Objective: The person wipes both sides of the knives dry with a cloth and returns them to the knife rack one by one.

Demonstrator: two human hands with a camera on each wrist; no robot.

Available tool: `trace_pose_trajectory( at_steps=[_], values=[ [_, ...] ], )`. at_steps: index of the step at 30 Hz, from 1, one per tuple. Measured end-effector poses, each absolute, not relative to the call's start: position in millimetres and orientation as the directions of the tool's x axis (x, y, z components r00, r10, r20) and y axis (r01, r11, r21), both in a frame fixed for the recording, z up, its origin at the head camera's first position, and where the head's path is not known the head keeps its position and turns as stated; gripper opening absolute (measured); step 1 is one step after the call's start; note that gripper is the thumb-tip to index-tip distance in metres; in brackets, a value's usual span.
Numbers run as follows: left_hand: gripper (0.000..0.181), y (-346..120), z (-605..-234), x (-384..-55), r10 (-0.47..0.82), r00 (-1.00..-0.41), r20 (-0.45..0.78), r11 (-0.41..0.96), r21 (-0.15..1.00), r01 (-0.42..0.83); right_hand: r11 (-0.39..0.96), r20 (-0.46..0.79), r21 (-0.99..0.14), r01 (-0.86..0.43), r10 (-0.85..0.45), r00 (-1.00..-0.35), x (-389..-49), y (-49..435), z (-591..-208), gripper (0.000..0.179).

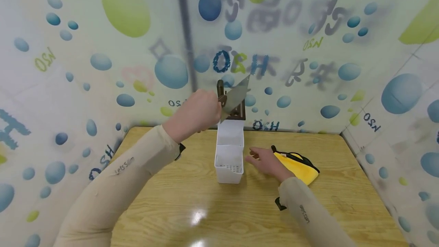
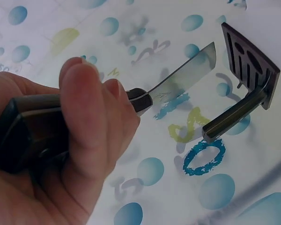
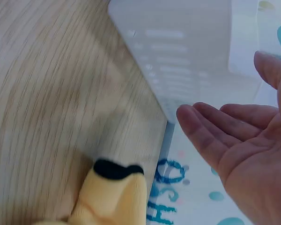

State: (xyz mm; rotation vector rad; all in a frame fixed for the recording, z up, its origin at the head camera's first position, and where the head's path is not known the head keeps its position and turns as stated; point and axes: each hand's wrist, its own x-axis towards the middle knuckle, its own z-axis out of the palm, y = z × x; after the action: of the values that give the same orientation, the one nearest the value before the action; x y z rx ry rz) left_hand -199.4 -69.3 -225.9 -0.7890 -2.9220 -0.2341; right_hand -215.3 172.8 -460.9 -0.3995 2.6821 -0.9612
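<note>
My left hand (image 1: 197, 111) grips a kitchen knife (image 1: 236, 96) by its dark handle, raised over the back of a white plastic holder (image 1: 229, 174). In the left wrist view the fingers wrap the handle and the broad blade (image 2: 192, 70) points away from the hand. Behind the blade, a dark slotted turner (image 2: 250, 61) shows above the back of the holder; the knife and hand partly cover it in the head view. Beside the holder's right side is my right hand (image 1: 265, 160), fingers extended and holding nothing, its fingertips (image 3: 187, 115) close to the holder's wall.
A yellow cloth item (image 1: 298, 169) with black trim lies right of the holder, beside the right wrist. The wooden table (image 1: 164, 205) meets a patterned wall (image 1: 302, 83) at its back edge, and patterned walls also stand at both sides.
</note>
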Motion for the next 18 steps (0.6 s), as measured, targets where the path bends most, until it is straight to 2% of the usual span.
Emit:
trace_pose_trajectory(
  at_steps=[9, 15, 18],
  values=[
    [0.046, -61, -205, -208, 0.373, -0.923, -0.097, 0.912, 0.221, 0.346, 0.703, -0.191, -0.707, -0.078, -0.296, -0.936, -215, 150, -463, 0.063],
    [0.034, -56, -195, -213, 0.336, -0.932, -0.132, 0.926, 0.229, 0.301, 0.684, -0.16, -0.723, -0.096, -0.301, -0.94, -215, 140, -465, 0.046],
    [0.035, -54, -191, -216, 0.334, -0.93, -0.151, 0.928, 0.228, 0.296, 0.684, -0.163, -0.724, -0.09, -0.295, -0.941, -216, 138, -469, 0.04]
  ],
)
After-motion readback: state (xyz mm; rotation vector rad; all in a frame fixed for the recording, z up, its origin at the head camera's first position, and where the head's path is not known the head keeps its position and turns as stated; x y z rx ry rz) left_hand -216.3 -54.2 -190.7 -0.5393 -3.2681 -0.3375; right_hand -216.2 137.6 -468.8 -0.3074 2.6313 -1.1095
